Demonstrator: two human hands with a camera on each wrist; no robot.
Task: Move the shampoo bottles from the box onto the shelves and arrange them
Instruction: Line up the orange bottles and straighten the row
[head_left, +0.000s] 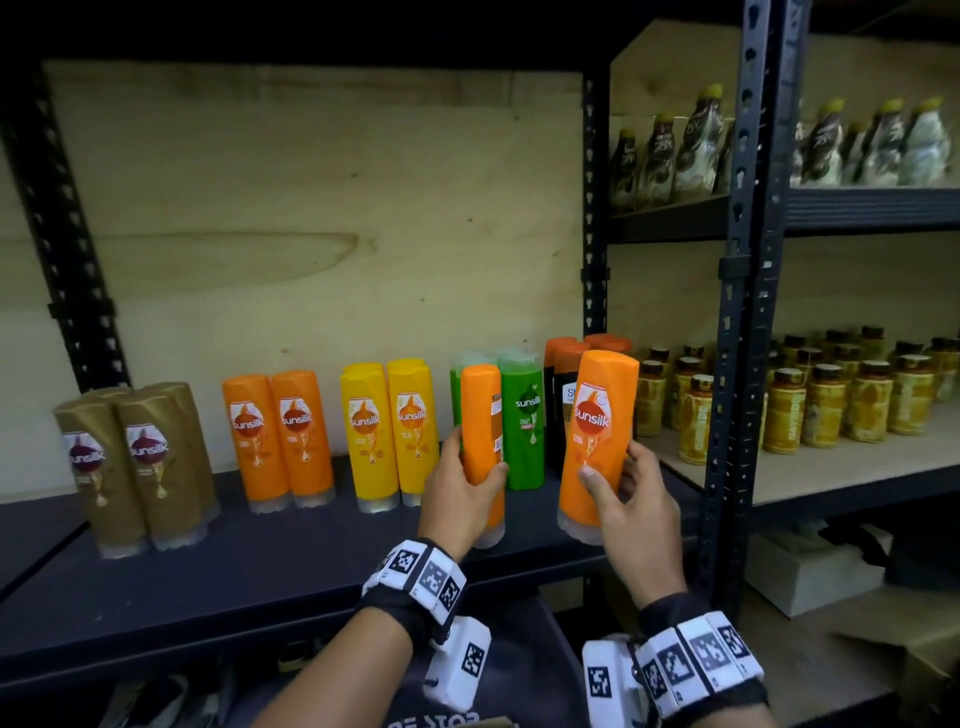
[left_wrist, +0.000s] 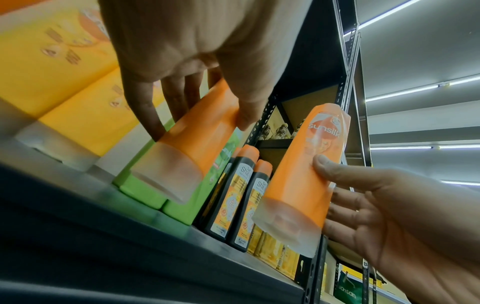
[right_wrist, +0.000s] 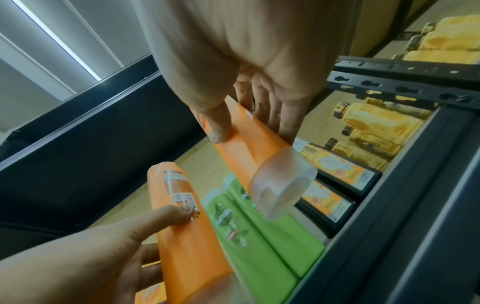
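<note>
Each hand holds an orange Sunsilk shampoo bottle, cap down, above the front of the dark shelf. My left hand grips a bottle turned side-on, in front of the green bottles. My right hand grips a second orange bottle with its label facing me, in front of the black-and-orange bottles. In the left wrist view, fingers and thumb clasp the left bottle; the right bottle hangs beside it. The right wrist view shows the right bottle and the left one.
On the shelf stand pairs of gold bottles, orange bottles and yellow bottles. A black upright post divides off the right bay, which holds yellow jars and dark-capped bottles above.
</note>
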